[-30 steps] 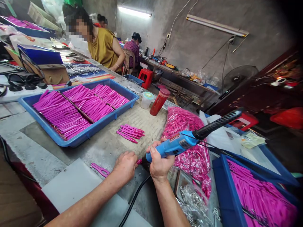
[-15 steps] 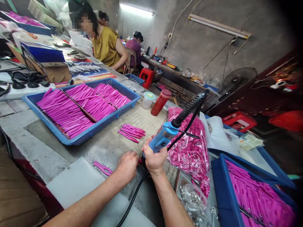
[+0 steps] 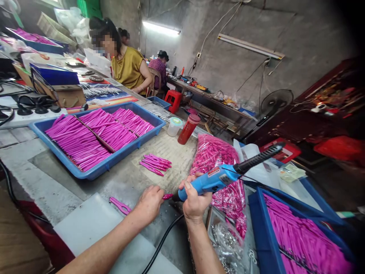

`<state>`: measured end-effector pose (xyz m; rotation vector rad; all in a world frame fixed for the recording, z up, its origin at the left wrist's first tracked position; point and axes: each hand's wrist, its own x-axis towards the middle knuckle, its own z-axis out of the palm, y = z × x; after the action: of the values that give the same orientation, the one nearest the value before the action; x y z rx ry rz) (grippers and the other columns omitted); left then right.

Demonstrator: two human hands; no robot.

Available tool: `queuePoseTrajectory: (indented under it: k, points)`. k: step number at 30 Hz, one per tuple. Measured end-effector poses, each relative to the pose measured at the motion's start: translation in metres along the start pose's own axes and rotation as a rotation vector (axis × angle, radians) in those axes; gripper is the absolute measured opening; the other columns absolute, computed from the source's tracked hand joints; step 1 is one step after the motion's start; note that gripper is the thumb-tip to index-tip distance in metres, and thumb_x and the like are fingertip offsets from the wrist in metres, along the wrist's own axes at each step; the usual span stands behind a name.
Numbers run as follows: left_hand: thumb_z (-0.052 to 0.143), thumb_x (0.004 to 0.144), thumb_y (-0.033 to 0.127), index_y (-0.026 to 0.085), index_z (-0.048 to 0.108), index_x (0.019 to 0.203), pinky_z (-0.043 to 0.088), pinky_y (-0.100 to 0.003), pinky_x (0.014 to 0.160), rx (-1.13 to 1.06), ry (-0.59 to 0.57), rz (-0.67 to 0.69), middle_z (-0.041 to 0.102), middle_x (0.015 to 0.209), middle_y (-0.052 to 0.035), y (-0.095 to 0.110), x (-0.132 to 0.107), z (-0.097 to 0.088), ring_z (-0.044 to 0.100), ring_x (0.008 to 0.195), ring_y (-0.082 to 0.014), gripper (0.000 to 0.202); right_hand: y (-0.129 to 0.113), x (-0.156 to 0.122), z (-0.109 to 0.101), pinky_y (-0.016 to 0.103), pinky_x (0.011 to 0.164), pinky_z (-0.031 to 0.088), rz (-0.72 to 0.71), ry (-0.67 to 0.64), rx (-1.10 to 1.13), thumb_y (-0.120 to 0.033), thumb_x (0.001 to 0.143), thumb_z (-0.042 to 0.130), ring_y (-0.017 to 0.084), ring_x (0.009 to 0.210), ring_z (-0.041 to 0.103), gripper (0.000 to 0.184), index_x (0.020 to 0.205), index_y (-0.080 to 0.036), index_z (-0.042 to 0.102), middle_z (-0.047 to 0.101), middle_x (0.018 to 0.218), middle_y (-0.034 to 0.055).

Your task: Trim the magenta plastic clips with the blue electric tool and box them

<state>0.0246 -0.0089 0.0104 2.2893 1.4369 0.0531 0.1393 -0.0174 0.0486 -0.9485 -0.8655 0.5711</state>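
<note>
My right hand point(image 3: 194, 199) is wrapped round a blue electric screwdriver point(image 3: 221, 177), its black rear end pointing up to the right and its tip down to the left. My left hand point(image 3: 149, 203) is closed on a small magenta plastic piece point(image 3: 167, 196) that pokes out towards the tool's tip. A black cable point(image 3: 161, 241) runs from the tool towards me. One magenta piece point(image 3: 121, 205) lies alone left of my left hand, and a small pile of them point(image 3: 155, 163) lies further up the table.
A blue tray point(image 3: 85, 171) full of magenta pieces sits ahead left; another blue tray point(image 3: 259, 228) at lower right. A clear bag of pink parts point(image 3: 219, 160), a red bottle point(image 3: 186, 129) and a plastic cup point(image 3: 174, 126) are nearby. Other people sit at the far end.
The screwdriver's rear end swung up steeply and has dropped back to a shallow slant. Both hands stay in nearly the same place; the view tilted slightly.
</note>
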Motion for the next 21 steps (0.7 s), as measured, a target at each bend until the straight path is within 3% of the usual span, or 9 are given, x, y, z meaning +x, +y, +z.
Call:
queuePoseTrajectory:
  k: [12, 21]
  points:
    - [0.025, 0.089, 0.019, 0.016, 0.053, 0.085, 0.038, -0.023, 0.069, -0.084, 0.039, 0.158, 0.053, 0.089, -0.0049, -0.004, -0.003, -0.007, 0.052, 0.077, -0.0135, 0.028, -0.021, -0.020, -0.050, 0.025, 0.049, 0.041, 0.047, 0.184, 0.025, -0.028, 0.067, 0.061, 0.012, 0.048, 0.051, 0.038, 0.095, -0.015, 0.039, 0.049, 0.063, -0.0031]
    - [0.024, 0.089, 0.018, 0.016, 0.050, 0.089, 0.040, -0.025, 0.072, 0.009, -0.035, 0.082, 0.057, 0.088, -0.0058, 0.005, -0.004, -0.014, 0.055, 0.079, -0.0160, 0.026, -0.023, -0.025, -0.071, 0.026, 0.049, 0.041, 0.108, 0.297, 0.093, -0.030, 0.064, 0.063, 0.012, 0.048, 0.051, 0.039, 0.093, -0.016, 0.041, 0.048, 0.062, -0.0031]
